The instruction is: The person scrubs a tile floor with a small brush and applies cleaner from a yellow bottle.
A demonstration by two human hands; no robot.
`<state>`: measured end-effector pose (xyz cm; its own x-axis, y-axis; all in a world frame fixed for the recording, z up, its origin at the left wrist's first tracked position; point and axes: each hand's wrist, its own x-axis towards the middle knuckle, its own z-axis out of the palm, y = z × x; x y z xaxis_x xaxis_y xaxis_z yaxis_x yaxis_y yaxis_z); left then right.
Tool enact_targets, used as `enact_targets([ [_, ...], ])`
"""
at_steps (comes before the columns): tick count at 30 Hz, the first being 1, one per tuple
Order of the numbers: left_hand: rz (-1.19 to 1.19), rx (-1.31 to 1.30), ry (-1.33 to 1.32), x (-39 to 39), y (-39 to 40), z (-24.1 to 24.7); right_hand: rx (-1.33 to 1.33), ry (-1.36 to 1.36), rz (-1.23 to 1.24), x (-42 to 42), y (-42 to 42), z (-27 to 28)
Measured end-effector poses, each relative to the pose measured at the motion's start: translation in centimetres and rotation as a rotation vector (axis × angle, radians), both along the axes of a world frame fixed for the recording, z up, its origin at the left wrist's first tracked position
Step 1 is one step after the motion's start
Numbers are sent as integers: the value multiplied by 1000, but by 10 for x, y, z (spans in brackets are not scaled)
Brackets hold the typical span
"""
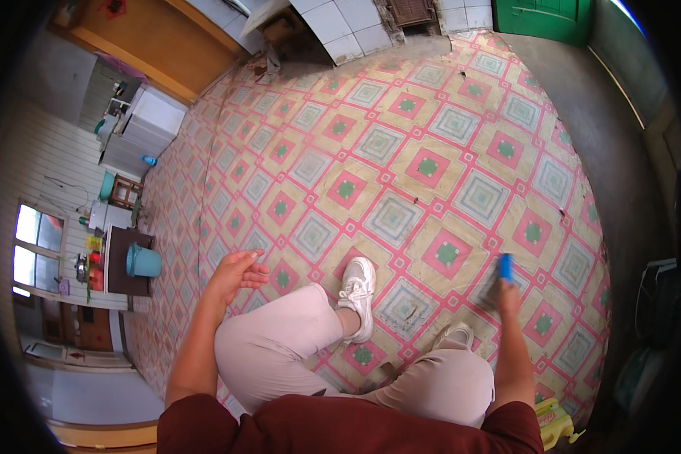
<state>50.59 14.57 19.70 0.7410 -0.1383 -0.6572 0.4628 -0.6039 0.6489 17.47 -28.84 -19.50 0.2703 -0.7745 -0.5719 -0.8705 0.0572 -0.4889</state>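
The patterned floor covering [408, 221] of pink, cream and green squares spreads out before me, with small dark bits of debris on it. My right hand [508, 292] is closed on the blue handle [506, 268] of a tool, low over the floor right of my shoe. The tool's dark, blurred lower part lies left of the hand, so its kind cannot be told. My left hand [243, 276] holds nothing, its fingers apart and slightly curled, above my bent knee.
My white sneakers [358, 289] rest on the floor. A yellow-green plastic bottle [551, 423] stands at lower right. On the left are a blue bucket [144, 261], a wooden stool [126, 192] and a white appliance [150, 122]. A green door [545, 20] is at upper right.
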Motion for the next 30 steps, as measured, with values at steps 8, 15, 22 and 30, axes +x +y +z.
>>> enact_targets([
  [8, -4, 3, 4, -11, -2, 8, 77, -64, 633, 59, 124, 51],
  [15, 75, -41, -30, -3, 24, 5, 44, -114, -481, -120, -83, -29],
  [22, 32, -15, -10, -4, 13, 8, 70, -323, -236, -9, 29, -31],
  [30, -48, -21, -5, -13, -4, 9, 10, -61, 349, 34, 88, 23],
])
